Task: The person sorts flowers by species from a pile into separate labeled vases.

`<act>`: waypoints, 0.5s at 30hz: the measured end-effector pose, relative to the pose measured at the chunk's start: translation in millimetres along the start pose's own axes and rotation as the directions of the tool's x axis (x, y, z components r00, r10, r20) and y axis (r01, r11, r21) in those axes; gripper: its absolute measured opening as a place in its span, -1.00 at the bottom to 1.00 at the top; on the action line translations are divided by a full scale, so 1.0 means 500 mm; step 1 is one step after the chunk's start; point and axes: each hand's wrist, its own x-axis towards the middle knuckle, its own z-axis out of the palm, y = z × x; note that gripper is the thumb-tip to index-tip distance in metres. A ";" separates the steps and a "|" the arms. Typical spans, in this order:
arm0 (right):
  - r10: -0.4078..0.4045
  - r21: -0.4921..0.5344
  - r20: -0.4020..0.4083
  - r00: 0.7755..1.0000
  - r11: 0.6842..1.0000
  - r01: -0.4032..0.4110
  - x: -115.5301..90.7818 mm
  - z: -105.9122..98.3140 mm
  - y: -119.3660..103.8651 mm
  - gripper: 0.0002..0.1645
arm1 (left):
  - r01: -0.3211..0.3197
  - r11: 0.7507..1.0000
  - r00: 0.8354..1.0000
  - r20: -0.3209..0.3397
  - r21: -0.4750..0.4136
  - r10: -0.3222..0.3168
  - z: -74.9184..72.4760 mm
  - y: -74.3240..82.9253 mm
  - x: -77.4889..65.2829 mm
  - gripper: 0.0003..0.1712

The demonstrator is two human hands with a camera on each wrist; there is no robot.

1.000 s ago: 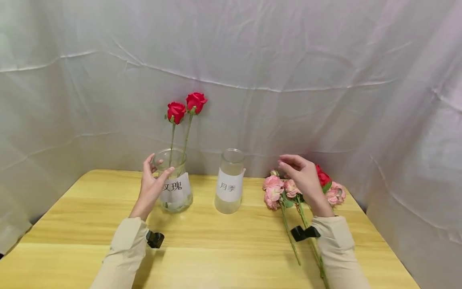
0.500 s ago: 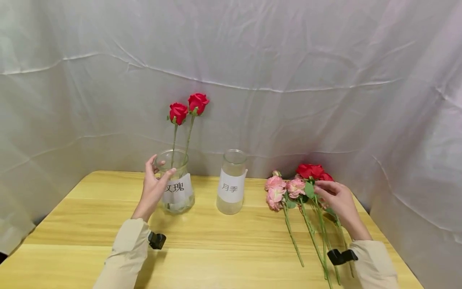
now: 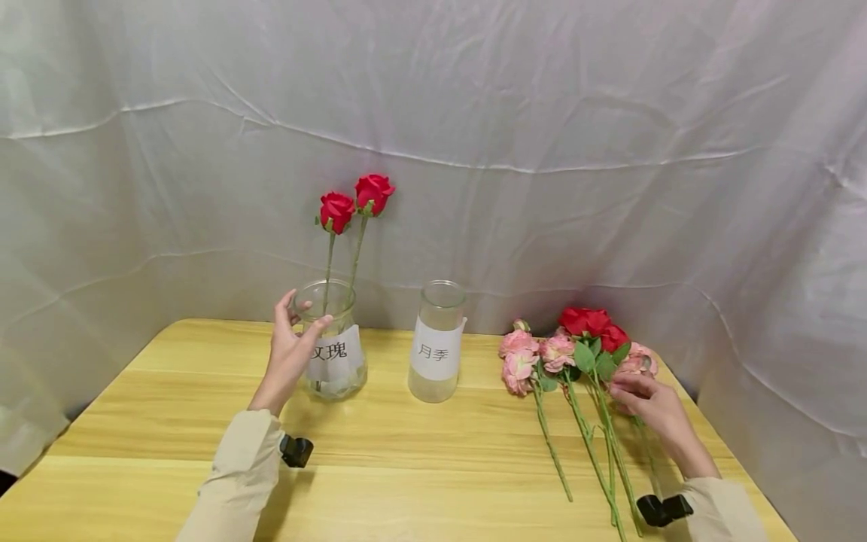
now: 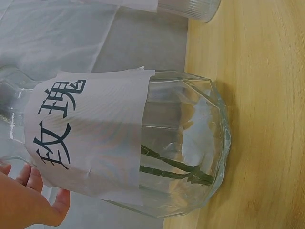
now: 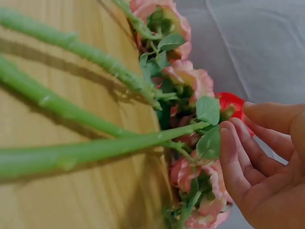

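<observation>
My left hand [image 3: 290,357] grips the neck of a wide glass vase [image 3: 339,385] labelled 玫瑰. Two red roses, one lower [image 3: 336,212] and one higher [image 3: 374,194], stand in it; their stem ends show through the glass in the left wrist view. At the right, my right hand [image 3: 650,409] is beside the green stems and leaves [image 5: 208,109] of red roses [image 3: 585,321] lying on the table. Its thumb and fingers are bent and apart in the right wrist view, with no flower clearly held. Pink ruffled flowers [image 3: 520,369] lie around these roses.
A narrower glass vase [image 3: 443,307] labelled 月季 stands mid-table, holding no flowers. Long stems [image 3: 589,452] reach toward the front edge of the wooden table [image 3: 406,467]. A grey cloth [image 3: 474,113] hangs behind and at both sides.
My right hand has moved from above the pink flowers rightward and nearer to me, past the red roses, uncovering them. My left hand stays on the vase.
</observation>
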 end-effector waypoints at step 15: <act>0.074 -0.044 0.118 0.990 0.997 -0.069 -0.001 0.011 0.042 -0.45 | -0.013 1.000 1.000 -0.002 0.003 0.013 -0.001 -0.003 0.001 -0.07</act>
